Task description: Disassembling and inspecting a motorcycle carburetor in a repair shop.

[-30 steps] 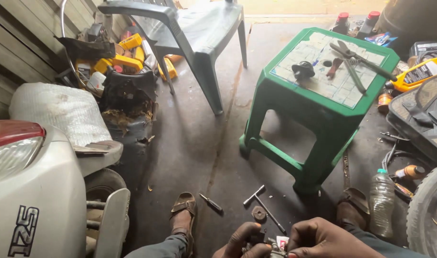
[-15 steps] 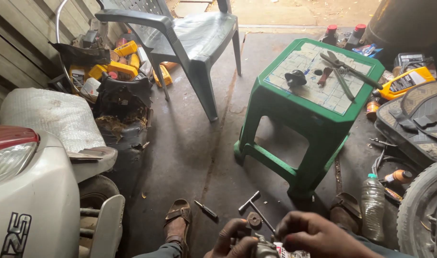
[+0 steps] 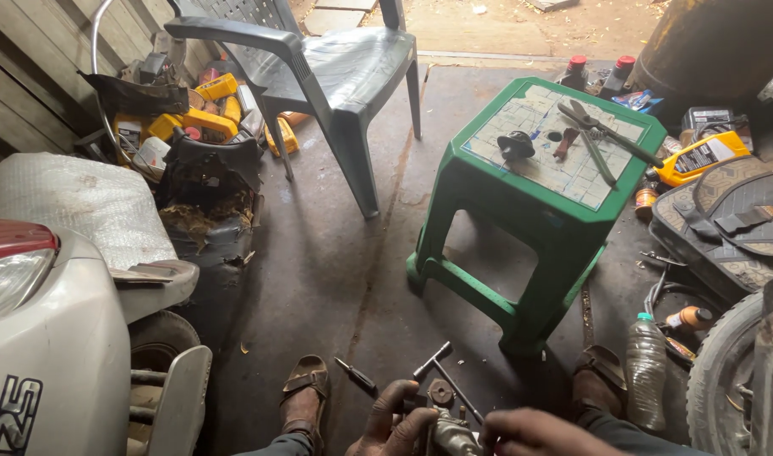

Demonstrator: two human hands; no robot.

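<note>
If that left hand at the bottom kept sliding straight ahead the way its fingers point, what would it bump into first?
The left hand points up and to the right, at the small metal part that both hands are on. Past that lie the round metal disc and the T-shaped wrench on the floor, though depth is hard to judge.

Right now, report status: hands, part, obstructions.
Left hand and right hand both gripping metal part. T-wrench and screwdriver on floor just ahead. Green stool beyond.
</note>
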